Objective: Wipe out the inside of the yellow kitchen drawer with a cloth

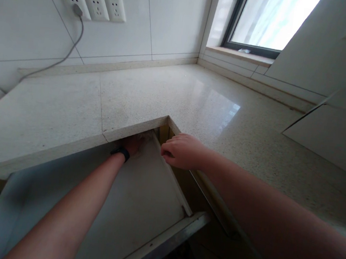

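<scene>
A pulled-out drawer [141, 192] lies below the countertop, its flat bottom visible. My left hand [134, 142], with a dark band at the wrist, reaches to the back of the drawer under the counter edge. Shadow and blur hide its fingers, so what it touches or holds does not show. My right hand [180, 151] is curled into a loose fist over the drawer's right side wall [172, 175], close to the inner corner of the countertop [151, 98]. I see nothing in it.
The drawer front [163, 246] sticks out toward me. A dark gap separates the drawer from the right-hand cabinet. Wall sockets [96, 7], one with a plugged-in grey cable [66, 54], sit at the upper left. A window [261, 19] is at the upper right.
</scene>
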The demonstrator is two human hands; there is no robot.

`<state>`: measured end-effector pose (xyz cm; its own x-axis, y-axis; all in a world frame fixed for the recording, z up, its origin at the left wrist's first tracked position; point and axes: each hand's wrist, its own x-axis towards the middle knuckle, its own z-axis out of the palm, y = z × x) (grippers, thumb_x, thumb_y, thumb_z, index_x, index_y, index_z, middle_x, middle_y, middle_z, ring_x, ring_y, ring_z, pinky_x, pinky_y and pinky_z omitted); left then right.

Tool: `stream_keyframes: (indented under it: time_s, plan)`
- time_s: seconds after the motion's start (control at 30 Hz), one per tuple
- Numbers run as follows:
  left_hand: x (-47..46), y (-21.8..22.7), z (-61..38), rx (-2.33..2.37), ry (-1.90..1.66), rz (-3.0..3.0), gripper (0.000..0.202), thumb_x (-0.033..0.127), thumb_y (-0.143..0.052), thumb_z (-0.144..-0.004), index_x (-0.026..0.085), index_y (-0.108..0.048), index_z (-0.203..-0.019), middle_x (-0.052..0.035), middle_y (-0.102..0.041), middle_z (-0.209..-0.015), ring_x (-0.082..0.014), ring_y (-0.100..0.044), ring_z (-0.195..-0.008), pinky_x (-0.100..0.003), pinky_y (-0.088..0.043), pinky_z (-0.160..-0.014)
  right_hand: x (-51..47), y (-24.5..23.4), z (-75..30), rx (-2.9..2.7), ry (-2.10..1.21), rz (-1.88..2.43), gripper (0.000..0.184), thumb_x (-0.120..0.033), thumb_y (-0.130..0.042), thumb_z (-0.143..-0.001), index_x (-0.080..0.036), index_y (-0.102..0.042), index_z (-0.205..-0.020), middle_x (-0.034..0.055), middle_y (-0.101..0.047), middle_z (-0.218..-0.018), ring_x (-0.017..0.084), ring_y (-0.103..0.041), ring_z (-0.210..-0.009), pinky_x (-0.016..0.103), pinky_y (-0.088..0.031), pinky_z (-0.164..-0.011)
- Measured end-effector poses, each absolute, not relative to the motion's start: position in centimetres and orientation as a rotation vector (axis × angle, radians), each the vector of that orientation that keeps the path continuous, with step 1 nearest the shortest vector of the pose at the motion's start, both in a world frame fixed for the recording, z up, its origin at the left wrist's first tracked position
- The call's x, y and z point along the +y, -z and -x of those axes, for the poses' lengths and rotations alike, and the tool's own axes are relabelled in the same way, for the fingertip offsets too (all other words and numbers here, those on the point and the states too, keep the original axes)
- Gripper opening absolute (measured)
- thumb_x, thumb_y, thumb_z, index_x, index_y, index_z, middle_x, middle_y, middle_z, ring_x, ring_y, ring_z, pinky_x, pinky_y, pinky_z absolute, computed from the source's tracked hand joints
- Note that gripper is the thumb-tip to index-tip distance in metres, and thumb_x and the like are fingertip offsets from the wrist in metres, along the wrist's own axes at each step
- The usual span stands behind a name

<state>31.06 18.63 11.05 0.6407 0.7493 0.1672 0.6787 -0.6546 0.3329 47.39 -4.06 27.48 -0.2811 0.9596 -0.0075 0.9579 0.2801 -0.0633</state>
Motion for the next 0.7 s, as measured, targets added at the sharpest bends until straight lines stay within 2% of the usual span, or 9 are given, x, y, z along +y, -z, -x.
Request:
stream_keyframes:
  time_s: [0.13, 0.3, 0.5, 0.7]
  plan:
    - [16.3, -10.6, -30.1, 1.231, -0.4, -2.784, 0.059, 0.058, -0.044, -0.097, 0.026, -0.046, -0.145, -0.0124, -0.049, -0.145, -0.0345, -0.045, -0.132, -0.05, -0.036, -0.104, -4.1, -27.4, -47.3, -2.489, -0.048, 1.867, 0.024, -0.033, -0.051, -0.088, -0.023, -0.071, -0.095, 0.0028, -0.071, -0.091, 0.02, -0.062, -0.087, 0.036, -0.034, -0.079]
    - [11.9, -10.8, -28.6, 1.164, -0.228, -2.92, 0.058, 0.063, -0.041, -0.096, 0.026, -0.052, -0.14, -0.0134, -0.06, -0.116, -0.0335, -0.056, -0.109, -0.048, -0.04, -0.09, -4.1, -27.4, -47.2, -2.5, -0.038, 1.895, 0.025, -0.034, -0.05, -0.089, -0.023, -0.071, -0.095, 0.003, -0.071, -0.092, 0.02, -0.063, -0.087, 0.036, -0.034, -0.077]
    - [4.2, -11.7, -26.3, 0.853, -0.206, -2.963, 0.048, 0.054, -0.051, -0.095, 0.026, -0.056, -0.133, -0.0116, -0.056, -0.114, -0.0315, -0.052, -0.107, -0.049, -0.036, -0.093, -4.1, -27.6, -47.1, -2.529, -0.033, 1.919, 0.025, -0.036, -0.05, -0.089, -0.023, -0.071, -0.096, 0.0043, -0.071, -0.094, 0.022, -0.063, -0.09, 0.036, -0.035, -0.08]
    - [-2.8, -12.6, -24.0, 0.463, -0.135, -2.908, 0.055, 0.057, -0.061, -0.087, 0.031, -0.053, -0.135, -0.0093, -0.053, -0.115, -0.0323, -0.046, -0.112, -0.054, -0.031, -0.1, -4.1, -27.5, -47.2, -2.542, -0.019, 1.894, 0.026, -0.035, -0.05, -0.09, -0.023, -0.071, -0.097, 0.0042, -0.071, -0.095, 0.021, -0.063, -0.09, 0.036, -0.035, -0.08]
